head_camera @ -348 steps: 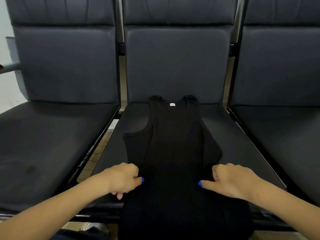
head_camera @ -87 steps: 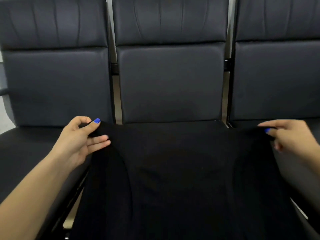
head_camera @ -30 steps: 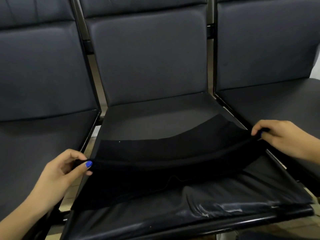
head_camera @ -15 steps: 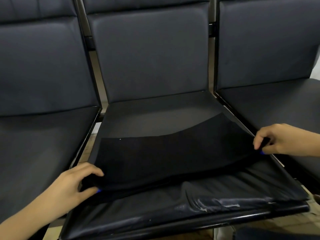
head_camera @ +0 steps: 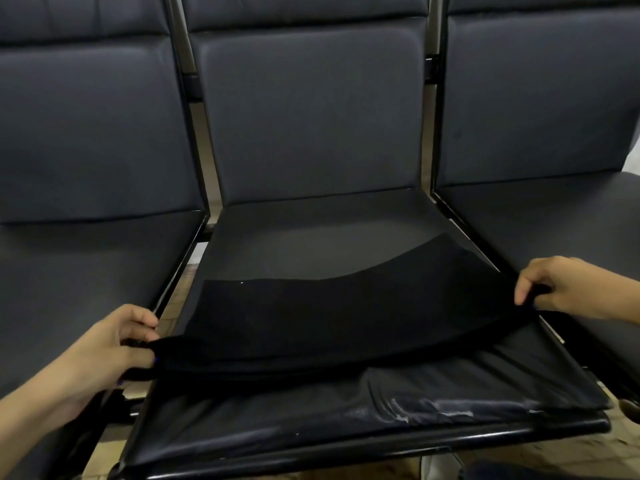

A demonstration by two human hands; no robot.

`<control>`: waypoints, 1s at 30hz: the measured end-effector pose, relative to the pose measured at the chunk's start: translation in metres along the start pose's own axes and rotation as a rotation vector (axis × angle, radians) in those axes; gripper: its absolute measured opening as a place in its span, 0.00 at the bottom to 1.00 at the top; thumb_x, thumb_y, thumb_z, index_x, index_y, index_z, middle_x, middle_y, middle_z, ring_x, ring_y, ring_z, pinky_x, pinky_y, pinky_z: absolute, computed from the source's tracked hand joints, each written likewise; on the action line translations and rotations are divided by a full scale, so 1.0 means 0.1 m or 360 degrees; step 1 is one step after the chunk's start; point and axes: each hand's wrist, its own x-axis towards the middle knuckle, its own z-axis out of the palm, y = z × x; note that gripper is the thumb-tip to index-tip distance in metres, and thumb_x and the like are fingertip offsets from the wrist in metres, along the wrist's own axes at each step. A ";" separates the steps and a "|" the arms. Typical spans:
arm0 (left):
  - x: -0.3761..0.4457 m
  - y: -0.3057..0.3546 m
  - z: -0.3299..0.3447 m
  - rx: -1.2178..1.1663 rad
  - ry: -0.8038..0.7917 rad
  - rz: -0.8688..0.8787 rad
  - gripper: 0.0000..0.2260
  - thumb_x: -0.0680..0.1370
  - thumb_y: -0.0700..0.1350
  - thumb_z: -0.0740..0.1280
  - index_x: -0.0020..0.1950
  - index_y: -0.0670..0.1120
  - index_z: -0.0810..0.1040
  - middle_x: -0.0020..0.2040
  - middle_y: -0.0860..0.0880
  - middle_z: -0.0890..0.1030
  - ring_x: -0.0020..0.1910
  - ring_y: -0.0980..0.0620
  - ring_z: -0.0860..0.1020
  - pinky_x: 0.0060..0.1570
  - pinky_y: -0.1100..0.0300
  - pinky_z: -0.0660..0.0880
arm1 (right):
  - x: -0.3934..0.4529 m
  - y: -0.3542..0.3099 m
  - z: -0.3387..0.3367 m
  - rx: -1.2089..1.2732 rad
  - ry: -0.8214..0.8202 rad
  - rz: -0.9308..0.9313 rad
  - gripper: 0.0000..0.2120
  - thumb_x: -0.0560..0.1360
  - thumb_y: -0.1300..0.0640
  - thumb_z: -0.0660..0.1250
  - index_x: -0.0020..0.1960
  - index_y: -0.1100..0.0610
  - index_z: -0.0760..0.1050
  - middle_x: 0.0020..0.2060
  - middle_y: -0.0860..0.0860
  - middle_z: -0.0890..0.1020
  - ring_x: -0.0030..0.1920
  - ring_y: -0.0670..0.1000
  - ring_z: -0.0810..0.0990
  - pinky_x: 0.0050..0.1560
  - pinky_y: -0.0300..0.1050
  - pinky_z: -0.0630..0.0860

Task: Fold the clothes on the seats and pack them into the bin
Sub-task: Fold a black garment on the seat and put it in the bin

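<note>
Both hands pinch opposite ends of folded black garment [head_camera: 332, 317]: my left hand [head_camera: 114, 348] on left end, my right hand [head_camera: 568, 289] on right end. Garment lies across middle seat [head_camera: 311, 244], ends slightly lifted. Keep tension even, align edges, lower flat before next fold. Smooth wrinkles outward. Bin not in view.

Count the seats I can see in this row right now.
3. The left seat is beside the left hand, the middle seat holds the black garment, and the right seat is behind the right hand. More may lie outside the frame.
</note>
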 end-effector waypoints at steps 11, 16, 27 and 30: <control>-0.12 0.16 0.12 0.0663 0.0251 0.0864 0.18 0.73 0.35 0.69 0.41 0.60 0.78 0.43 0.57 0.80 0.42 0.59 0.78 0.46 0.70 0.71 | -0.04 -0.29 -0.07 -0.0155 0.0156 0.0372 0.10 0.70 0.38 0.66 0.46 0.42 0.77 0.41 0.45 0.80 0.42 0.46 0.78 0.50 0.44 0.76; -0.27 0.40 0.76 0.1222 -0.0074 0.1560 0.16 0.78 0.58 0.56 0.52 0.54 0.81 0.49 0.60 0.82 0.52 0.57 0.79 0.58 0.59 0.67 | -0.02 -0.41 0.08 0.0131 -0.0152 0.0645 0.40 0.57 0.30 0.73 0.58 0.54 0.69 0.44 0.49 0.75 0.42 0.50 0.75 0.42 0.40 0.71; -0.22 0.66 1.75 0.1392 -0.1099 0.1260 0.41 0.67 0.70 0.38 0.78 0.55 0.52 0.78 0.58 0.52 0.73 0.65 0.40 0.69 0.67 0.33 | 0.06 0.00 0.08 0.1239 -0.0151 0.0993 0.11 0.71 0.61 0.72 0.35 0.62 0.72 0.26 0.54 0.68 0.25 0.48 0.63 0.21 0.34 0.62; -0.17 0.68 1.79 0.1414 -0.1185 0.1267 0.29 0.77 0.66 0.48 0.76 0.61 0.46 0.78 0.59 0.48 0.75 0.63 0.40 0.72 0.65 0.34 | 0.03 0.09 0.02 0.1602 -0.0007 0.0985 0.05 0.71 0.62 0.69 0.38 0.60 0.73 0.30 0.54 0.73 0.27 0.49 0.71 0.23 0.37 0.69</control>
